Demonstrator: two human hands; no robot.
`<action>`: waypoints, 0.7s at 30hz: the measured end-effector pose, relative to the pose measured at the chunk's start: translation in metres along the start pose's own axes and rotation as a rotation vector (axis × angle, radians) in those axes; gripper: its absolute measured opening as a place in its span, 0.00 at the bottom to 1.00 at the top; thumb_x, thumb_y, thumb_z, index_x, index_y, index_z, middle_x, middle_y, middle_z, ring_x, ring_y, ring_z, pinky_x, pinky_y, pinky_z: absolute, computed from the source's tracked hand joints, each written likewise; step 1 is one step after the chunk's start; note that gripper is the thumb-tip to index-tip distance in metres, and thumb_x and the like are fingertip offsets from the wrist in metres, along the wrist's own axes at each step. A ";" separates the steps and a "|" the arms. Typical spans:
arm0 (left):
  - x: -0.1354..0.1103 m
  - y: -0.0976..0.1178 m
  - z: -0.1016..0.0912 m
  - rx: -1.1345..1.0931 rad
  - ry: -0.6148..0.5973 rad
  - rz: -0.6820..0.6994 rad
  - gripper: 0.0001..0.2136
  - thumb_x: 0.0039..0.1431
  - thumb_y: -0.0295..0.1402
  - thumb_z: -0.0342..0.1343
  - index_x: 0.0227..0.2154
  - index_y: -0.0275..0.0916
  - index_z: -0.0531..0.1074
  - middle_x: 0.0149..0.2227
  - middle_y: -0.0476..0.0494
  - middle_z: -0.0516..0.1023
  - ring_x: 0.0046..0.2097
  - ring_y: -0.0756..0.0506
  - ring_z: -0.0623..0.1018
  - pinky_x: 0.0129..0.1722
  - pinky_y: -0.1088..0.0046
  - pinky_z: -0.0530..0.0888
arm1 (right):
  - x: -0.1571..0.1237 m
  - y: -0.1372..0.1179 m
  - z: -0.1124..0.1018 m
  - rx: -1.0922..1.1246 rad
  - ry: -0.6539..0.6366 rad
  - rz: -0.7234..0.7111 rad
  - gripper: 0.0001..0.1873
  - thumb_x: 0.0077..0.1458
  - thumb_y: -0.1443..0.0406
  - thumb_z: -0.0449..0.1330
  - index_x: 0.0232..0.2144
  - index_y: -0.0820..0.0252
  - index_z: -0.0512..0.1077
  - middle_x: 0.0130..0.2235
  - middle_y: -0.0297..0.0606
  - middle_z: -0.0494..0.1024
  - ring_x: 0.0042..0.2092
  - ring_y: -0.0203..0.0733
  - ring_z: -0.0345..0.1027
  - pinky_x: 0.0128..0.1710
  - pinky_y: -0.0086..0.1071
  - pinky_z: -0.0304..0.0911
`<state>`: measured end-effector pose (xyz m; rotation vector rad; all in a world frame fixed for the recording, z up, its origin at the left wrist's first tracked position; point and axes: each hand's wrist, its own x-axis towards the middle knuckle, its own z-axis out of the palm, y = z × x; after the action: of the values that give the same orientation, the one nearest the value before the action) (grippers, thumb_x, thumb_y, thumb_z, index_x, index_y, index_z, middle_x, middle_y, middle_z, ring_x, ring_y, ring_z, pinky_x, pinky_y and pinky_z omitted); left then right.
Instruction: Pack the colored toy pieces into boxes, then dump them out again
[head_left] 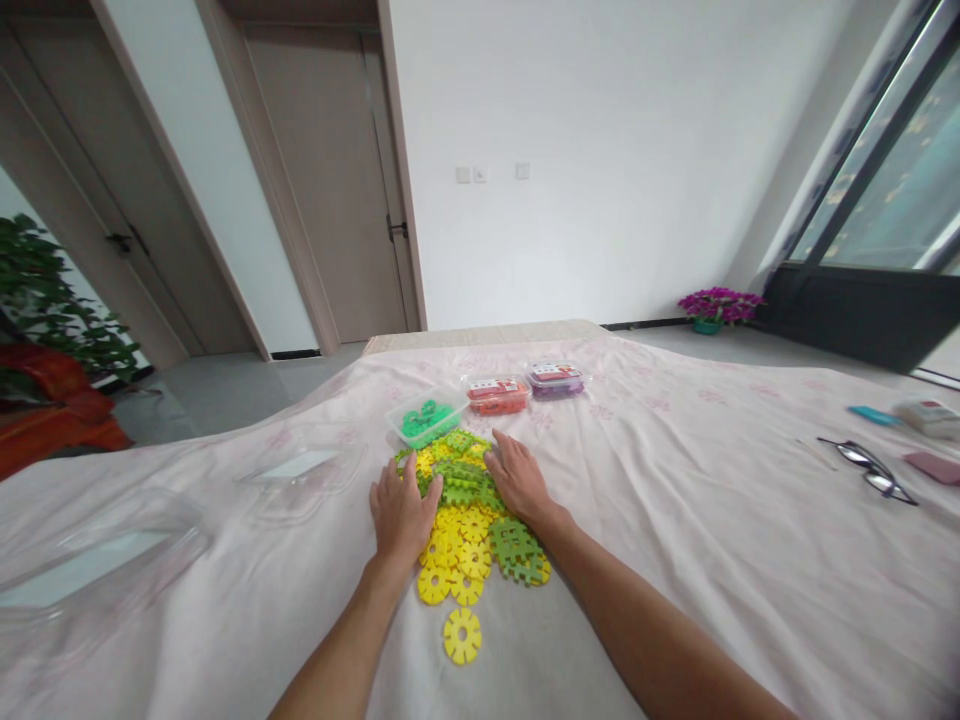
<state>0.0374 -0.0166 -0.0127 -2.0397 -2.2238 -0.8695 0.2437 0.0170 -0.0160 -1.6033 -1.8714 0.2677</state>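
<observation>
My left hand (403,507) rests along the left side of a heap of flat plastic building pieces, its fingers stretched out and spread. On the opposite side lies my right hand (519,478), fingers extended against the pile. Between them are olive-green square notched pieces (465,480), mixed with yellow notched discs (448,545) that spread toward me. One yellow disc (462,636) lies apart at the front. More green pieces (516,548) sit near my right wrist. Just beyond the heap stands an uncovered clear box (394,424) with bright green pieces (427,420).
Behind are closed boxes of orange pieces (499,400) and purple pieces (556,384). Clear plastic lids or trays (300,468) lie left on the pink-white cloth (675,480). Eyeglasses (866,468), a blue item (874,414) and a dark pink item (932,467) are at right.
</observation>
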 end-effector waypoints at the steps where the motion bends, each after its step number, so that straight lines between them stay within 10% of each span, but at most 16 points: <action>1: 0.001 -0.001 0.000 0.014 -0.028 0.005 0.27 0.64 0.45 0.48 0.61 0.37 0.62 0.62 0.29 0.65 0.65 0.34 0.63 0.62 0.50 0.58 | 0.001 -0.001 0.001 -0.028 -0.032 0.011 0.30 0.66 0.55 0.46 0.65 0.61 0.57 0.62 0.49 0.66 0.64 0.52 0.56 0.62 0.45 0.50; 9: 0.014 -0.002 0.003 0.033 -0.052 -0.090 0.29 0.61 0.47 0.50 0.62 0.40 0.61 0.65 0.27 0.59 0.65 0.32 0.62 0.61 0.54 0.59 | 0.017 -0.003 -0.004 -0.141 -0.202 0.014 0.30 0.67 0.51 0.43 0.66 0.56 0.56 0.64 0.45 0.65 0.64 0.51 0.54 0.62 0.48 0.49; 21: 0.025 -0.011 0.003 -0.154 -0.099 0.132 0.22 0.60 0.39 0.50 0.56 0.40 0.68 0.55 0.38 0.73 0.58 0.40 0.70 0.60 0.61 0.63 | 0.024 -0.004 -0.001 -0.075 -0.239 -0.294 0.25 0.62 0.63 0.50 0.61 0.57 0.64 0.60 0.41 0.69 0.61 0.45 0.60 0.61 0.40 0.51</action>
<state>0.0244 0.0079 -0.0106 -2.3159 -2.0978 -0.9756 0.2400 0.0382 -0.0054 -1.3666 -2.2950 0.2719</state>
